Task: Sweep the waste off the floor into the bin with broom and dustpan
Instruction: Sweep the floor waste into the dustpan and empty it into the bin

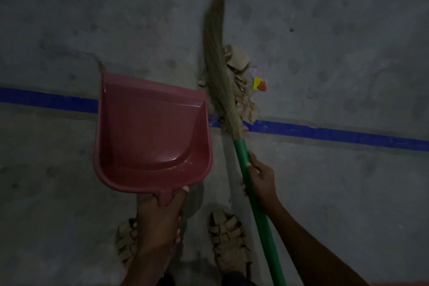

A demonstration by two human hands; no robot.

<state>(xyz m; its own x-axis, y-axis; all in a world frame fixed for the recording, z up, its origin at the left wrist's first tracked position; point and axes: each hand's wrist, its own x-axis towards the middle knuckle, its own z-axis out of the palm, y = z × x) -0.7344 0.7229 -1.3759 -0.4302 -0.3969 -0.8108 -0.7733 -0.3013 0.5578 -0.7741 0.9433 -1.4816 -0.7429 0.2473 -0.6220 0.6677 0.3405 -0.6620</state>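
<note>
**Broom against the waste, dustpan held beside it**

The left hand (160, 218) grips the short handle of the red dustpan (151, 132), fingers curled around the stub with the thumb lying along its right side. The pan's hollow extends forward from those fingers, and its open lip lies across the blue floor line (336, 133).

The right hand (258, 175) wraps around the green handle of the broom (246, 165), fingers closed round the shaft and the thumb pointing up along it. Ahead of these fingers the handle meets the straw bristles (217, 58), which run away from the hand in a long curved sweep.

The waste (242, 86), a pile of torn brownish scraps with one yellow and one orange bit, lies on the concrete floor (348, 30) beyond the right fingers, touching the bristles' right side. The dustpan's right edge sits just beside the bristles on their other side.

Two sandalled feet (226, 239) stand behind both hands.
</note>
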